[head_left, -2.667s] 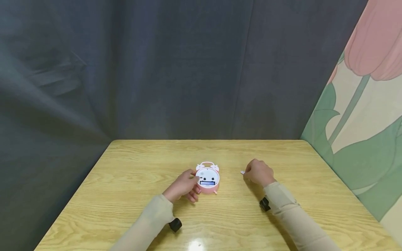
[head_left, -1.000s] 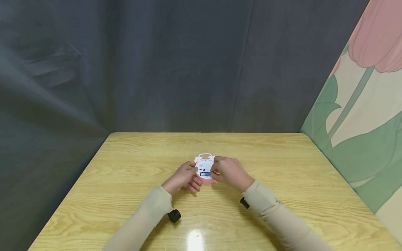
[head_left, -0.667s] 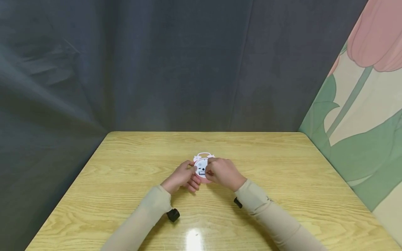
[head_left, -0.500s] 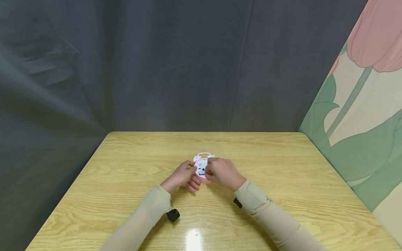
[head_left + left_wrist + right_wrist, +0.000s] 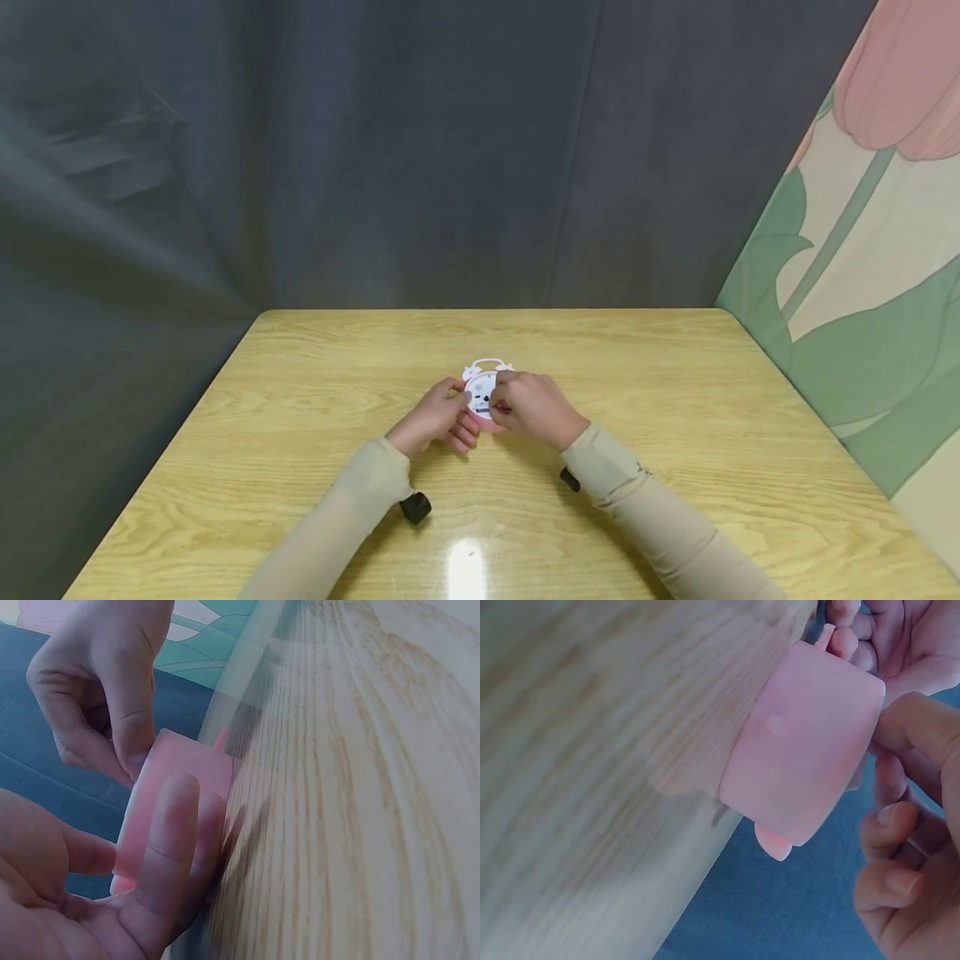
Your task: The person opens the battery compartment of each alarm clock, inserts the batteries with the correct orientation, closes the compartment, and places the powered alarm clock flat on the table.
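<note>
A pink alarm clock (image 5: 480, 390) with a white back lies on the wooden table, its handle and bells toward the far side. My left hand (image 5: 433, 418) grips its left edge, thumb at the back rim and fingers around the pink side (image 5: 187, 761). The thumb and forefinger of my right hand (image 5: 536, 407) are at the lower right of the clock's back, over the battery slot (image 5: 482, 409). They pinch a small white battery cover, mostly hidden by the fingers. In the right wrist view the clock's pink side (image 5: 802, 742) stands close to my curled right fingers.
The wooden table (image 5: 337, 367) spreads around the clock on all sides. A dark curtain (image 5: 420, 167) hangs behind it and on the left. A panel with a tulip picture (image 5: 862, 333) stands on the right. A black wrist camera (image 5: 416, 507) sits under the left cuff.
My right hand has come left from beside the clock to its back, bringing the small white cover over the slot where a battery showed. The left hand keeps its hold; the last half second shows little motion.
</note>
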